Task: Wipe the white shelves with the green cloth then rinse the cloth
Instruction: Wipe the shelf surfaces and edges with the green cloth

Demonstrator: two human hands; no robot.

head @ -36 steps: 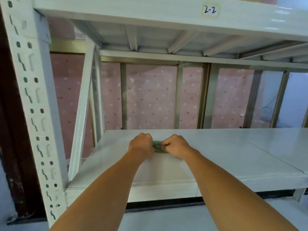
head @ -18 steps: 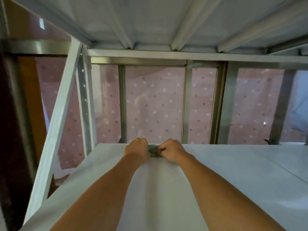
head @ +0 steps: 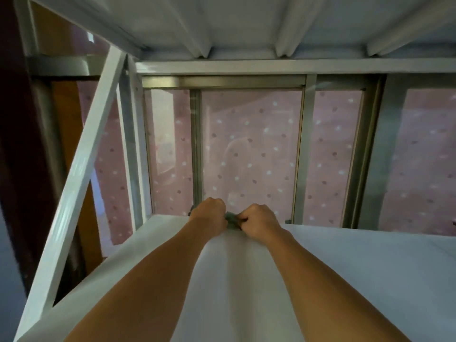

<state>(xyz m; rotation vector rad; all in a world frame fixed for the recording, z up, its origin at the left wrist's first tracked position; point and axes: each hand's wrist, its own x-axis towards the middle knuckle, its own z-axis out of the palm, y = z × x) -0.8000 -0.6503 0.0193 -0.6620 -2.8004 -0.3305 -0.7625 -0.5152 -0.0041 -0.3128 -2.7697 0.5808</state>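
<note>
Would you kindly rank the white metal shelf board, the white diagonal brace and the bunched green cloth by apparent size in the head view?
Largest: white metal shelf board
Next: white diagonal brace
Smallest: bunched green cloth, only partly visible

Both arms reach across the white shelf (head: 345, 267) to its back edge. The left hand (head: 209, 213) and right hand (head: 259, 219), fingers curled, grip a bunched green cloth (head: 231, 219) between them. Behind, window frames (head: 304, 149) stand before a pink dotted curtain (head: 251, 149).
</note>
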